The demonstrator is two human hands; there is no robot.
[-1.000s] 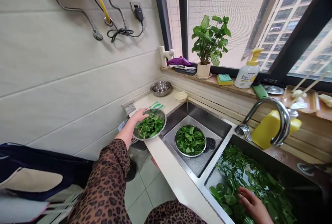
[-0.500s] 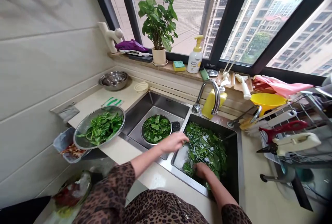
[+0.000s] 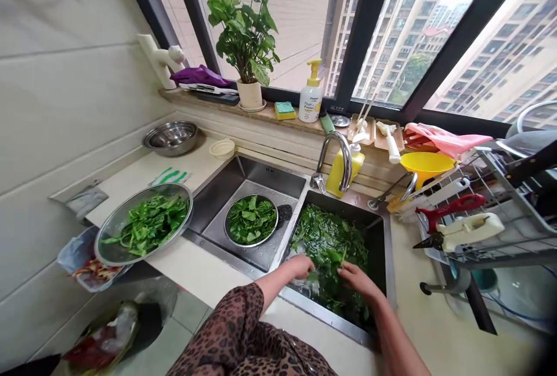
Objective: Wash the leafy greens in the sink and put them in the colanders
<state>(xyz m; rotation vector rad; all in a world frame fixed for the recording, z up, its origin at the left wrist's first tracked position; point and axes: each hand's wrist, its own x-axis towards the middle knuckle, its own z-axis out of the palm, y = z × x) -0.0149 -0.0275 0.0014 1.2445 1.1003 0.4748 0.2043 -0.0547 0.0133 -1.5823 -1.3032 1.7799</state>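
Both my hands are down in the right sink basin [image 3: 383,248], which is full of green leaves in water [image 3: 331,237]. My left hand [image 3: 301,267] is at the near left of the basin, fingers curled among the leaves. My right hand [image 3: 357,278] lies beside it, fingers closed round a bunch of leaves. The left basin [image 3: 261,176] holds a small steel bowl of leaves [image 3: 251,220]. A wide steel bowl of greens [image 3: 143,226] rests on the counter's left end.
A curved tap [image 3: 339,155] and a yellow bottle [image 3: 337,176] stand behind the sink. The sill carries a potted plant [image 3: 244,28], a soap pump [image 3: 310,100] and a sponge [image 3: 285,110]. A dish rack [image 3: 487,219] stands at right. An empty steel bowl [image 3: 170,137] sits at back left.
My left hand let go of the wide bowl on the counter and came across into the right basin. The view swung right. Both hands now meet among the leaves.
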